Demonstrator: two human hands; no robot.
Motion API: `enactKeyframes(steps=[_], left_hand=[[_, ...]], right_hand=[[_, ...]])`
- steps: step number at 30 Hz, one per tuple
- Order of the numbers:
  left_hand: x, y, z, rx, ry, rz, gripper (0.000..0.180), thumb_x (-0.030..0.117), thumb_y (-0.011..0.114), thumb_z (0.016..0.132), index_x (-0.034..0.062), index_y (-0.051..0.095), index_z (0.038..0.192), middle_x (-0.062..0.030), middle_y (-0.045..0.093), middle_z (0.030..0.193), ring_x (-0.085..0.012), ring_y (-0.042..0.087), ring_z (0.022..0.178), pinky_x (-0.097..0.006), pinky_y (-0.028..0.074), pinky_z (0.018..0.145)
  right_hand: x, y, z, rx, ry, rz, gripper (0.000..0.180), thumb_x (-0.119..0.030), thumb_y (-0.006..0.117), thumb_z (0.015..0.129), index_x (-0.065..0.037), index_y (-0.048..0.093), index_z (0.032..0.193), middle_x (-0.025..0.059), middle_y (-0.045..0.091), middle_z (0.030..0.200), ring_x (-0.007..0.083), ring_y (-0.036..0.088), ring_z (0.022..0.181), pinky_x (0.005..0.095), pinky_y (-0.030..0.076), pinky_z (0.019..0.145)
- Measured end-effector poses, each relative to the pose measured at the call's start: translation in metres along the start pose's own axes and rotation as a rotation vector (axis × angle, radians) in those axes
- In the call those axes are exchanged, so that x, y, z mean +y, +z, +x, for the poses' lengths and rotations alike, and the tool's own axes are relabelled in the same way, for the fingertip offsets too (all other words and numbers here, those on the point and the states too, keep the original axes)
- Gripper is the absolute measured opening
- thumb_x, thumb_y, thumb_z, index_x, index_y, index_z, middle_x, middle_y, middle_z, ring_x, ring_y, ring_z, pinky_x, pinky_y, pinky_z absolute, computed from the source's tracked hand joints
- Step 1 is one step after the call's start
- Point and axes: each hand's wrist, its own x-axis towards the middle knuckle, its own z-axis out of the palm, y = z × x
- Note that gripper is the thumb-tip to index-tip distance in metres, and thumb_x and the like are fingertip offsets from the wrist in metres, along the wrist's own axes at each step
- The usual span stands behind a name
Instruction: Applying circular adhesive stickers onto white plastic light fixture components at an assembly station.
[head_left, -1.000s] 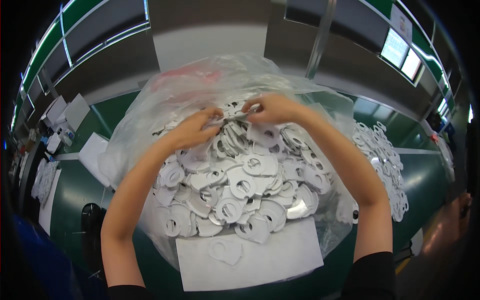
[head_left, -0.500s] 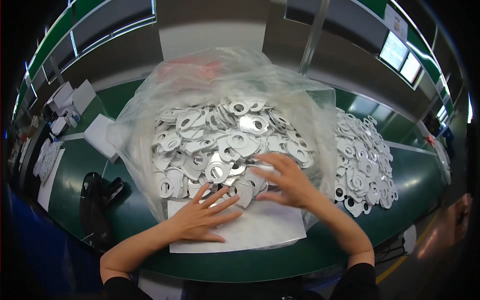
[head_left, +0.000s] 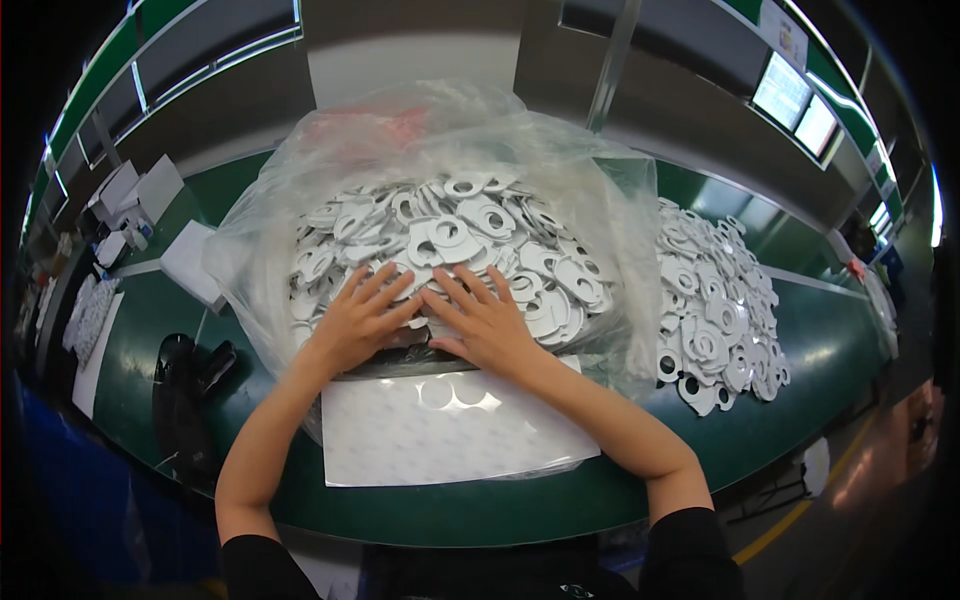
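Note:
Both hands rest, fingers spread, against the near side of a big heap of flat white ring-shaped parts, each with a round hole and a tab. My left hand is open, palm down, on the heap's left front. Close beside it, my right hand is open too, its fingertips on the rings near the middle. Neither grips anything visible; the palms' undersides are hidden. The heap lies inside a clear plastic bag that is spread open. In front of the hands lies a white sheet with shiny round reflections.
A second heap of similar rings sits right of the bag on the green table. A white box stands at left, with a black device nearer me. Farther left are open cartons and small bottles.
Both hands have moved away from me onto the heap and closer together. Rings at the front edge have shifted back, exposing more of the white sheet. The view has shifted slightly.

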Motion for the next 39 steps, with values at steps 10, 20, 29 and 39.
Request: enactKeyframes(steps=[10,20,29,39], left_hand=[[0.03,-0.051,-0.005,-0.356,-0.239,-0.119,0.066,0.008,0.055,0.071,0.0218,0.045,0.135,-0.0088,0.014,0.154,-0.0325,0.006,0.142,-0.052,0.008,0.113],[0.116,-0.035,0.031,-0.122,-0.197,-0.288,0.051,0.006,0.061,0.077,0.0086,0.048,0.127,-0.0144,0.029,0.146,-0.0372,0.021,0.137,-0.053,0.02,0.109],[0.144,-0.008,0.088,0.122,-0.152,-0.437,0.045,0.006,0.066,0.075,0.0009,0.052,0.118,-0.0167,0.049,0.127,-0.0335,0.047,0.116,-0.044,0.036,0.098],[0.132,0.025,0.112,0.249,-0.168,-0.379,0.024,0.015,0.071,0.075,0.0039,0.061,0.095,-0.0111,0.063,0.109,-0.0292,0.055,0.1,-0.038,0.042,0.085]], right_hand=[[0.06,-0.077,-0.054,0.296,0.171,0.324,0.026,0.002,0.067,0.072,-0.006,0.063,0.097,0.0098,0.061,0.099,0.0293,0.057,0.093,0.0364,0.046,0.078],[0.077,-0.07,-0.119,0.161,0.43,0.303,0.014,-0.002,0.064,0.077,-0.003,0.06,0.09,0.0119,0.063,0.086,0.0291,0.06,0.079,0.0359,0.047,0.069],[0.075,-0.071,-0.133,-0.002,0.485,0.241,0.011,-0.007,0.063,0.078,-0.005,0.059,0.088,0.0086,0.061,0.083,0.0287,0.059,0.081,0.039,0.047,0.067],[0.07,-0.072,-0.125,0.1,0.345,0.058,0.02,0.001,0.064,0.064,-0.008,0.059,0.081,0.0034,0.056,0.089,0.0239,0.053,0.092,0.0366,0.042,0.075]])
